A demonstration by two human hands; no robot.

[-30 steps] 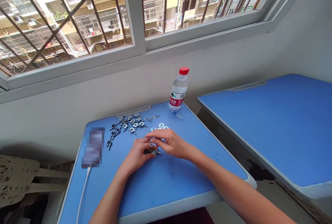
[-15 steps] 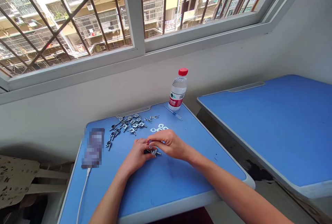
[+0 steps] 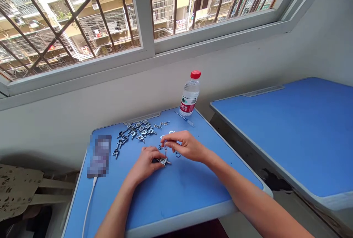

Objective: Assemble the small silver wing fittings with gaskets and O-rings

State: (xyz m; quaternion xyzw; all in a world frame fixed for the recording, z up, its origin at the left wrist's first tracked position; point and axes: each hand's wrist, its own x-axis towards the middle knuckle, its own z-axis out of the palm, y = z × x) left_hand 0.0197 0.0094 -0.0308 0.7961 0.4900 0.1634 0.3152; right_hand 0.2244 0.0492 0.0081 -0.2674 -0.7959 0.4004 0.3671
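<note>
My left hand [image 3: 148, 162] is closed on a small metal fitting [image 3: 163, 162] with short stubs, holding it against the blue table [image 3: 165, 201]. Above it, my right hand [image 3: 180, 144] pinches a small screwdriver [image 3: 166, 149] with a clear handle, its thin shaft pointing down at the fitting. Whether the tip touches the fitting I cannot tell. A dark ring [image 3: 177, 154] lies under the right hand, and tiny dark parts [image 3: 160, 147] lie just left of it. Flat metal plates [image 3: 171, 132] show partly behind that hand.
Several similar metal fittings [image 3: 142, 129] lie in a cluster at the back left. A water bottle [image 3: 190, 93] with a red cap stands at the back, beside a blue-handled screwdriver [image 3: 189, 122]. A phone [image 3: 99, 156] with a white cable [image 3: 89, 199] lies left. Another blue table [image 3: 289, 131] stands right.
My right hand has lifted slightly and shifted right, so the screwdriver's shaft and more of the fitting now show. The left hand keeps its hold on the fitting.
</note>
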